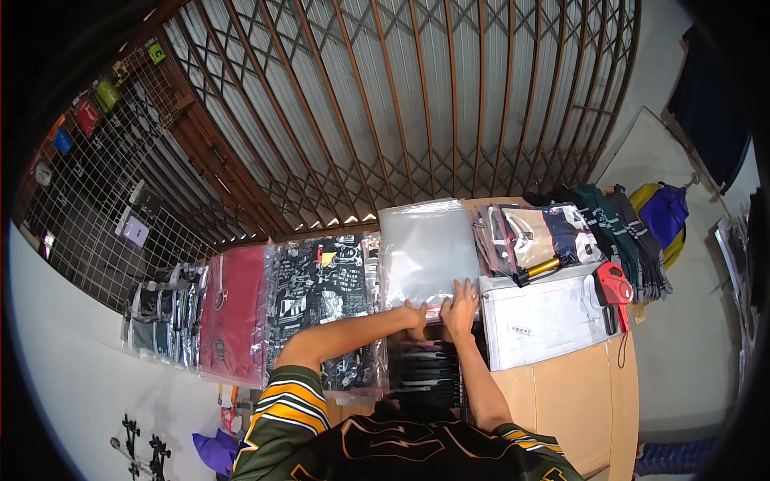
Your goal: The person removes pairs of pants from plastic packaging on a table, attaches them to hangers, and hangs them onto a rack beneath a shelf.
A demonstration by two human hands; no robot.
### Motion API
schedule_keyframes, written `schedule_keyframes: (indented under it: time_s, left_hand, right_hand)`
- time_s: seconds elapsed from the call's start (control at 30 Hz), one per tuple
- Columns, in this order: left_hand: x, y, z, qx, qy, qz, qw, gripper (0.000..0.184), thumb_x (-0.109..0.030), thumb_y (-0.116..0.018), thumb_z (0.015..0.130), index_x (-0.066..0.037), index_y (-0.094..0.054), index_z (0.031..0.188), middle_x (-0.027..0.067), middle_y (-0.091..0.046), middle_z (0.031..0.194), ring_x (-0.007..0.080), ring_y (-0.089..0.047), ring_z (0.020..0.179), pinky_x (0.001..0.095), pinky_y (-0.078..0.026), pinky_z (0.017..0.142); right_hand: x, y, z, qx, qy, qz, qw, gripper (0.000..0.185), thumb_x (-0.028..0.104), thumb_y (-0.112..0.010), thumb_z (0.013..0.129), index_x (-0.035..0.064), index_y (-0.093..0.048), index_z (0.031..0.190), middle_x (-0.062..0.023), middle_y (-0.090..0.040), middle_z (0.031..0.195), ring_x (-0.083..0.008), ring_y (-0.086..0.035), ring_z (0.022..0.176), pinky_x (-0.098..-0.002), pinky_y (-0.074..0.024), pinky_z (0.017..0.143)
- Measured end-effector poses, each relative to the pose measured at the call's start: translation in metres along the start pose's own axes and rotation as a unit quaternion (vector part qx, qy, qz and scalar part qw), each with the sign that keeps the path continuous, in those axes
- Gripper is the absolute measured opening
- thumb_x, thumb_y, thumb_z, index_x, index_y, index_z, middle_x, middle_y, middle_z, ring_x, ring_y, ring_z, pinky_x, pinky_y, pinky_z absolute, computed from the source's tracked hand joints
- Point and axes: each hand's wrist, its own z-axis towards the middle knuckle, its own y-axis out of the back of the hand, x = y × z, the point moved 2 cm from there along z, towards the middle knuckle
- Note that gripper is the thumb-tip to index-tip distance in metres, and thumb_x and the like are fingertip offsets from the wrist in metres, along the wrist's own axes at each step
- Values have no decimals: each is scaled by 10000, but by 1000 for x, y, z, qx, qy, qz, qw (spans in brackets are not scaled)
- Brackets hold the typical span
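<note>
A stack of clear plastic bags (427,248) lies in the middle of the table in the head view. At its near edge, my left hand (415,321) has its fingers bent and closed on the edge of a plastic bag; part of the hand is hard to make out. Just to the right, my right hand (459,310) rests on the bags' near corner with its fingers stretched forward and apart. Below both hands is a pile of dark folded garments (425,370), close to my body and partly covered by my arms.
Bagged clothes line the left: a dark red garment (233,313) and a black printed one (317,293). On the right are bagged shirts (533,232), a white package (545,317), a yellow-and-black tool (545,269) and a red tape dispenser (615,287). A folding gate (409,104) stands behind.
</note>
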Motion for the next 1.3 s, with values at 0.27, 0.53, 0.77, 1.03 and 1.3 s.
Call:
schedule_keyframes:
  time_s: [0.27,0.53,0.77,1.03,1.3]
  left_hand:
    - [1,24,-42,-3,-11,-69,998,1271,-661,-655,817,133,38,1527,324,-466,1447,472,-411,1379,459,-318,1167]
    - [-51,5,-191,-209,-185,-189,941,970,-583,-589,919,64,-215,1539,364,-444,1435,454,-470,1333,449,-373,1136]
    - [-108,-146,-296,-51,-466,-564,679,651,-241,-563,1037,-75,-234,1575,168,-464,1487,217,-535,1288,343,-469,1038]
    - [-146,-404,-262,-135,-254,-665,689,596,-282,-606,1020,12,-377,1485,204,-566,1344,227,-586,1211,327,-471,1027]
    - [-169,-483,-300,-162,-199,-543,800,805,-524,-648,933,35,-404,1459,288,-562,1353,358,-605,1204,398,-498,987]
  right_hand:
    - [-3,4,-10,-30,-13,0,999,587,186,-671,854,-43,-510,1369,-386,-359,1470,-534,-375,1349,-544,-344,1110]
    - [38,45,-150,-43,5,153,987,469,107,-642,899,-48,-519,1324,-319,-464,1411,-490,-458,1292,-486,-393,1081]
    - [24,52,-359,154,-180,129,963,262,203,-689,887,21,-692,1075,-202,-727,900,-361,-716,862,-433,-564,788]
    - [-1,59,-558,151,-373,112,908,320,178,-676,811,11,-734,1078,-227,-736,944,-304,-735,909,-372,-556,848]
    - [0,87,-664,152,-415,89,893,340,212,-684,824,-7,-723,1081,-224,-734,1014,-319,-716,1004,-383,-538,913]
